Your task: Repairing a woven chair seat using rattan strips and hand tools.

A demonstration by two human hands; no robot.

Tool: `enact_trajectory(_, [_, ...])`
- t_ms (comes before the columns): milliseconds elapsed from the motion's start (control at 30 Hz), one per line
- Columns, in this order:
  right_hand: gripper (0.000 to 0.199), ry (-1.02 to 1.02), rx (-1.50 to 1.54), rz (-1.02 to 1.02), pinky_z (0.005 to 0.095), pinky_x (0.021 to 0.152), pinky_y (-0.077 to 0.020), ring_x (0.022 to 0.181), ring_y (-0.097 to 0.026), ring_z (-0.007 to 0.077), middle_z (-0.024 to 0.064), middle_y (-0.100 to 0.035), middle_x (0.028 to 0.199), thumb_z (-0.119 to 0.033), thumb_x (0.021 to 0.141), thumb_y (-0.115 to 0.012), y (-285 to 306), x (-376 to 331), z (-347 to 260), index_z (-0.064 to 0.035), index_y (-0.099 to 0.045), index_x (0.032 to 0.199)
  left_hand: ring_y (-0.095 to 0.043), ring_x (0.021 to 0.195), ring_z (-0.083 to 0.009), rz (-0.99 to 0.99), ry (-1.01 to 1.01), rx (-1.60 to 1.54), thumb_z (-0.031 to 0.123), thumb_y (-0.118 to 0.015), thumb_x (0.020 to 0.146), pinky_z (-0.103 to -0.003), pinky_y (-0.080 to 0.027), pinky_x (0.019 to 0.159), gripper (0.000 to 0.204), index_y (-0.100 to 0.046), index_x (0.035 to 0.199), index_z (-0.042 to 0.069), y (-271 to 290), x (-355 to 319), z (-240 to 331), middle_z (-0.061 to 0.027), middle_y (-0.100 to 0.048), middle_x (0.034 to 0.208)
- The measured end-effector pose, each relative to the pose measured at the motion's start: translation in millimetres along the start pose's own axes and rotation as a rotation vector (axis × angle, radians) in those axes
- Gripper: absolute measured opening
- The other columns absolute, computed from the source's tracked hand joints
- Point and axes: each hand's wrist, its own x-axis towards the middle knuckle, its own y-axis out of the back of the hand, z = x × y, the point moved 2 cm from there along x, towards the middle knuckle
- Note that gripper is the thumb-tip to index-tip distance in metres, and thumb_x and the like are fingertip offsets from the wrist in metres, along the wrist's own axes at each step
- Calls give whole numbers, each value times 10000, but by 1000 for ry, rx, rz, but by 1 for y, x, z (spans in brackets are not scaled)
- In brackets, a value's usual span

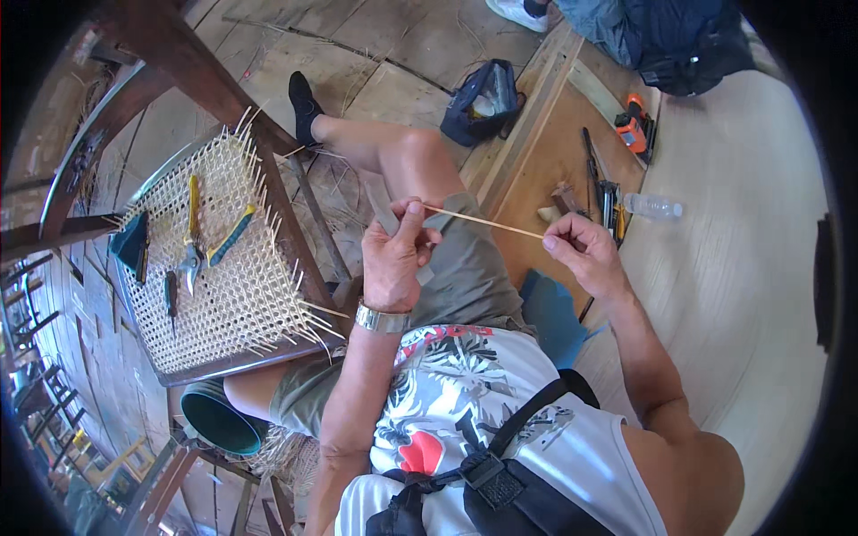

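A thin cane strip (487, 221) is stretched between my hands above my lap. My left hand (393, 263) pinches one end between thumb and fingers. A flat grey strip (380, 204) also passes through that hand; its kind I cannot make out. The other end of the cane is pinched in my right hand (585, 255). On my left stands a dark wooden chair (299, 241) with a woven cane seat (237, 295), loose ends sticking out along its edge. Lying on the weave are pruning shears (192, 246) with yellow and blue handles, a small dark-handled tool (171, 293) and a dark teal object (130, 243).
Below the chair is a green bucket (223, 420). A navy bag (483, 103) sits on the wooden floor ahead. Right of me, a board holds an orange power tool (633, 129), several hand tools (609, 192) and a clear bottle (652, 207). Another person's shoe (518, 12) shows at the top.
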Motion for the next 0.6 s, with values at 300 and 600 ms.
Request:
enact_trajectory(300, [109,4,-169,4,197,646,-423,728,-511,7,-66,-597,829,-151,968,-699,4,7,-22,-46,-671,961,-666,739,-121,122,-77,-206,220,-623,1038,-203,-376,479,122,-596,1075,107,37,10,11,-140,-703,1114])
enact_trajectory(600, [118,-2,-220,46,216,650,-445,723,-526,22,-62,-600,808,-152,959,-709,22,15,-10,-40,-676,975,-652,742,-110,167,-84,-175,200,-642,1025,-191,-383,461,156,-612,1116,77,42,5,17,-172,-705,1182])
